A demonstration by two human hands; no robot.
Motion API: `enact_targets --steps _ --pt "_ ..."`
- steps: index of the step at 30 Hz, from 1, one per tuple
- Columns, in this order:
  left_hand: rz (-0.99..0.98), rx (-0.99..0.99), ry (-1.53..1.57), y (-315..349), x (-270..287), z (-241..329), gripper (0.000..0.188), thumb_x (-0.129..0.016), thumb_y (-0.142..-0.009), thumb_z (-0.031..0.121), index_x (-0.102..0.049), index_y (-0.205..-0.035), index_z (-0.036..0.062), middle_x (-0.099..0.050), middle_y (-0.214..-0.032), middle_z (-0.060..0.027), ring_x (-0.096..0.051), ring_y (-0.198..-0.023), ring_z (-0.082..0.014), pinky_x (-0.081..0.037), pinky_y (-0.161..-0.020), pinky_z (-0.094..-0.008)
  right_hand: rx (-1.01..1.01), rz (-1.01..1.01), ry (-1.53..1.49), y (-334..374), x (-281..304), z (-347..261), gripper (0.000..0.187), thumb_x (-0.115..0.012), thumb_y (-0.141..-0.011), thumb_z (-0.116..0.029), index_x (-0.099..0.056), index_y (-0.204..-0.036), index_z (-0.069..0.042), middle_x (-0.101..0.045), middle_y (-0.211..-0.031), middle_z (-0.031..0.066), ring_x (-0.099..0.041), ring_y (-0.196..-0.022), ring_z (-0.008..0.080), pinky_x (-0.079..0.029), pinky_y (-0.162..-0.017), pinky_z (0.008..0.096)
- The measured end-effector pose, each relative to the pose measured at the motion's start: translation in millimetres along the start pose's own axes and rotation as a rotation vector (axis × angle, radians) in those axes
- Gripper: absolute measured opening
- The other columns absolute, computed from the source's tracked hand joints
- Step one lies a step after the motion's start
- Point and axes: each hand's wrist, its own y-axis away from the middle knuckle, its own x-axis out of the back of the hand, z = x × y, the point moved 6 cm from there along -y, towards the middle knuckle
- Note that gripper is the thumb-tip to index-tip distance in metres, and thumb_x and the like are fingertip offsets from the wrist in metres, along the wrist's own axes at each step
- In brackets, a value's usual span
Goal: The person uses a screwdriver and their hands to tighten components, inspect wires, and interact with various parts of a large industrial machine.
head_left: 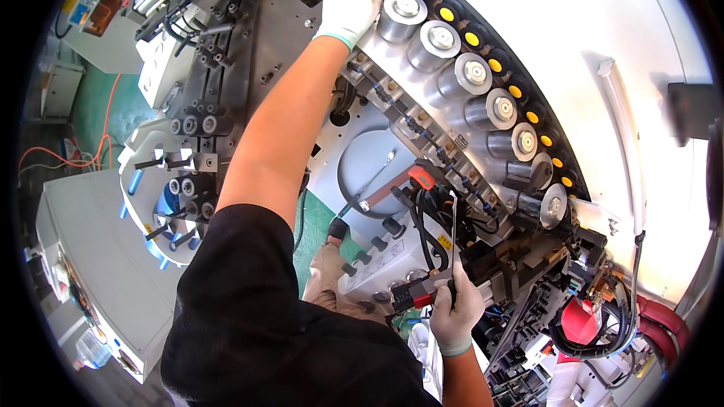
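My left hand (pixel 351 3), in a white glove, reaches to the far end of a row of silver rollers (pixel 403 9). Its fingers curl over a part beside the nearest roller; what they grip is hidden. Lower right, my right hand (pixel 457 312), also gloved, is closed round a slim silver rod-like tool (pixel 453 230) with a bent upper tip, pointing up. Just left of that hand is a black-and-red device (pixel 412 296); I cannot tell whether the hand touches it. The rollers stand on a curved metal plate (pixel 469 136), with yellow-centred black knobs (pixel 473 39) behind them.
A long-handled tool (pixel 367 183) lies across a round grey disc (pixel 360 152) below the plate. An orange-and-black tool (pixel 422 175) rests near black cables. Dark machinery with small rollers (pixel 217 125) stands left. Hoses and a red part (pixel 579 322) crowd the lower right. A grey cabinet (pixel 105 249) stands far left.
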Motion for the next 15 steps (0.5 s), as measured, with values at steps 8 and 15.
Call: enact_targets --steps 8,15 --pt "-0.018 0.017 0.037 -1.5 4.1 5.8 0.013 -0.069 -0.095 0.019 -0.075 -0.106 0.0144 -0.071 -0.1 -0.0098 -0.069 -0.097 -0.0323 -0.055 -0.086 -0.0398 -0.015 -0.031 -0.017 -3.1 1.3 -4.4 0.042 -0.065 -0.084 0.0 -0.066 -0.125 0.008 -0.073 -0.083 0.0168 -0.071 -0.07 0.0353 -0.056 -0.066 0.0405" --pt "0.008 0.033 0.073 -0.9 3.7 3.3 0.015 -0.072 -0.095 0.022 -0.076 -0.106 0.0138 -0.073 -0.103 -0.01 -0.07 -0.099 -0.0312 -0.056 -0.089 -0.0383 -0.042 -0.053 0.0 -5.1 0.8 -6.3 0.042 -0.065 -0.083 0.001 -0.066 -0.125 0.009 -0.073 -0.083 0.0162 -0.072 -0.071 0.0345 -0.056 -0.067 0.0399"
